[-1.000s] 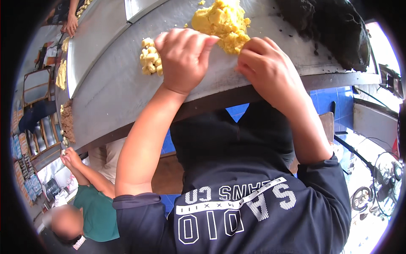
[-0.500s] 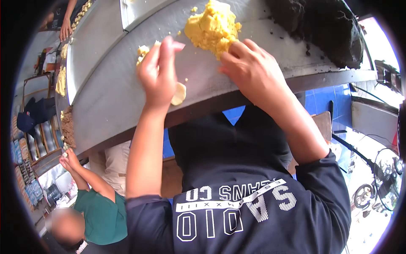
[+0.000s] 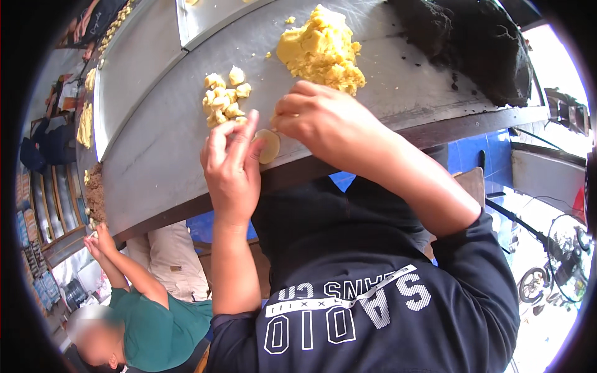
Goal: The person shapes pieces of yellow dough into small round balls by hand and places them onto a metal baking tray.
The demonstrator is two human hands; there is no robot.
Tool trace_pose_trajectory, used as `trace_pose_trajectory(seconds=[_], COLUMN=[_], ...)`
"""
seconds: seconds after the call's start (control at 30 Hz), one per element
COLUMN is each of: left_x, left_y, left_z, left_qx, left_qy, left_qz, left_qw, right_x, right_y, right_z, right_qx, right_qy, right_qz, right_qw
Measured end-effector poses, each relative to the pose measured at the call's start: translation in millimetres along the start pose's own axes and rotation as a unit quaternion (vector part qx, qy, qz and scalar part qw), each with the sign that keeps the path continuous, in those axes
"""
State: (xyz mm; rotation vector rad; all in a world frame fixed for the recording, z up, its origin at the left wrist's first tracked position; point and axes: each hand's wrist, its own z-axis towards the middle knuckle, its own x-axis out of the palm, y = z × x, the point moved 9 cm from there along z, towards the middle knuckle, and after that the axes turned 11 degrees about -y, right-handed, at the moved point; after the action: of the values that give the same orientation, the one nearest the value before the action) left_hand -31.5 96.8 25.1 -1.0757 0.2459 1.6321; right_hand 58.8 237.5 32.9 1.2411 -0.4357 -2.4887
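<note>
My left hand (image 3: 233, 171) is at the near edge of the steel table (image 3: 155, 130), fingers loosely apart, thumb beside a flat pale dough disc (image 3: 268, 149) lying there. My right hand (image 3: 317, 118) is just above and right of that disc, fingertips pinched, what they hold hidden. Beyond my left fingers sits a cluster of small pale dough pieces (image 3: 221, 99). A crumbly mound of yellow dough (image 3: 314, 46) lies beyond my right hand.
A large dark dough mass (image 3: 460, 50) covers the table's right end. Metal trays (image 3: 137, 74) lie at back left. A co-worker in green (image 3: 155, 336) sits lower left, hands (image 3: 99, 242) raised by brown filling (image 3: 94, 193). Another person's hand shows at top left.
My left hand has moved down from over the dough pieces, uncovering them, to beside the disc. My right hand has moved left and down from the yellow mound toward the disc.
</note>
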Motion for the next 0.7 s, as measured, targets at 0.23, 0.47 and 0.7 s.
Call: trace_pose_trajectory(seconds=[0.23, 0.47, 0.7], left_x=[12.8, 6.9, 48.9], left_y=[5.4, 4.0, 30.7], left_z=[14.1, 2.7, -11.4], left_qx=[0.119, 0.088, -0.379], left_qy=[0.091, 0.068, 0.002], left_qz=[-0.036, -0.155, -0.455], left_qw=[0.988, 0.982, 0.806], right_x=[-38.2, -61.4, -43.4], right_y=[-26.0, -32.8, -22.5], right_z=[-23.5, -45.9, -43.5], right_qx=[0.061, 0.143, 0.100], right_qy=[0.017, -0.035, -0.017], right_qz=[-0.120, -0.013, -0.076], right_qw=[0.991, 0.989, 0.992])
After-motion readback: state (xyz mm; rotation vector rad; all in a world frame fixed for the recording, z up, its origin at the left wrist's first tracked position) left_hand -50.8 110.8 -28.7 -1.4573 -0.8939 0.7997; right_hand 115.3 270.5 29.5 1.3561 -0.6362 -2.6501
